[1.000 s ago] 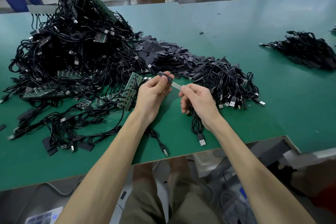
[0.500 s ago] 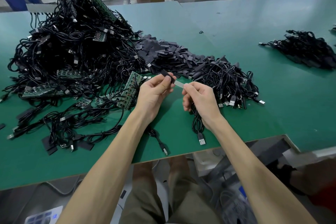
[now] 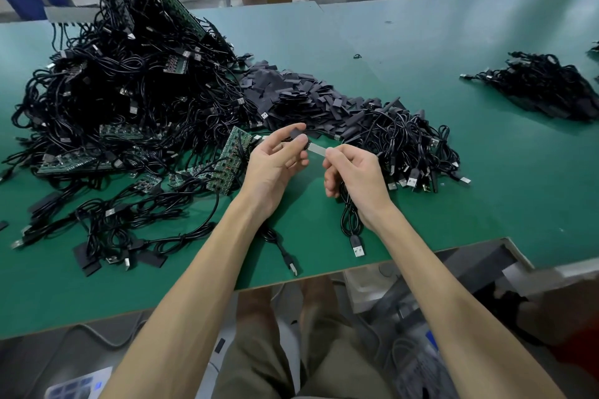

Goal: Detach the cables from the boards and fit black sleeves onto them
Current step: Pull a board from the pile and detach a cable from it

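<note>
Your left hand (image 3: pixel 275 162) pinches one black sleeve (image 3: pixel 299 137) between thumb and forefinger; the other fingers hang loose. Your right hand (image 3: pixel 356 175) pinches the cable's flat grey connector end (image 3: pixel 316 150). Its lower fingers curl round the looped cable (image 3: pixel 348 220), and the USB plug (image 3: pixel 358 249) dangles at 6 o'clock, near the bench (image 3: pixel 421 42) edge.

Key relation: the sleeve lies at 10 o'clock from your right fingertips, just beside them. The connector's long axis runs 4 to 10 o'clock, straight at the sleeve. Its tip meets the sleeve's near end under your left thumb; you can't tell whether it's inside yet. Both hands are level above the bench. The right hand carries the moving part and the left only steadies.

My read: the step in hand is threading. The next push likely goes along that same 10 o'clock line, and any tilt could snag the tip on the sleeve's mouth.

The spare sleeve pile (image 3: pixel 291 97) sits at 12 o'clock. The green boards (image 3: pixel 231 155) are at 9 o'clock beside your left hand, with the tangled cable heap (image 3: pixel 129 74) behind them at 10.
</note>
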Motion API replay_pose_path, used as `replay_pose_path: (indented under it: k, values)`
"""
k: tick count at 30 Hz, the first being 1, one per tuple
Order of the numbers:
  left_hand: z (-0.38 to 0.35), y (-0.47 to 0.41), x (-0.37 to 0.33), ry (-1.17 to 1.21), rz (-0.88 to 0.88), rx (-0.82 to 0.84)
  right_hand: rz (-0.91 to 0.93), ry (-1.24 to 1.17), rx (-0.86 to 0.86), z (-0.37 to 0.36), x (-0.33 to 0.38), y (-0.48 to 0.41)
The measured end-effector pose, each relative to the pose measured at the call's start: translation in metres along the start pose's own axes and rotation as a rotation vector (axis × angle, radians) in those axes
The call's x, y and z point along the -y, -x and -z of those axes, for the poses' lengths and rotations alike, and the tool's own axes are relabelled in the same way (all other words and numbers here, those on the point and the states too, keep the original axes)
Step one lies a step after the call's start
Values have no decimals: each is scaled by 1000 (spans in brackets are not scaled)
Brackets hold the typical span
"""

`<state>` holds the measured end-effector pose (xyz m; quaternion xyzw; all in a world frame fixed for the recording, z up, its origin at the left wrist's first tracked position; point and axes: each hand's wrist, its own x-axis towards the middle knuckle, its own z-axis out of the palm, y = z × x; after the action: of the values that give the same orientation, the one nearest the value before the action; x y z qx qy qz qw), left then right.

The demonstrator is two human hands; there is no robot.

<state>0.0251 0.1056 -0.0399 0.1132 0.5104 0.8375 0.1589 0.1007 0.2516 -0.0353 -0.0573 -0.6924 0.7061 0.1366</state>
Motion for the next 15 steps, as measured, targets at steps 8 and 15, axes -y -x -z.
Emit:
replay_pose_path:
  k: [8, 15]
  values:
    - [0, 4, -2, 30, 28, 79, -9, 4, -7, 0, -1, 0]
    - [-1, 5, -3, 54, 25, 46, -13, -13, -3, 0, -1, 0]
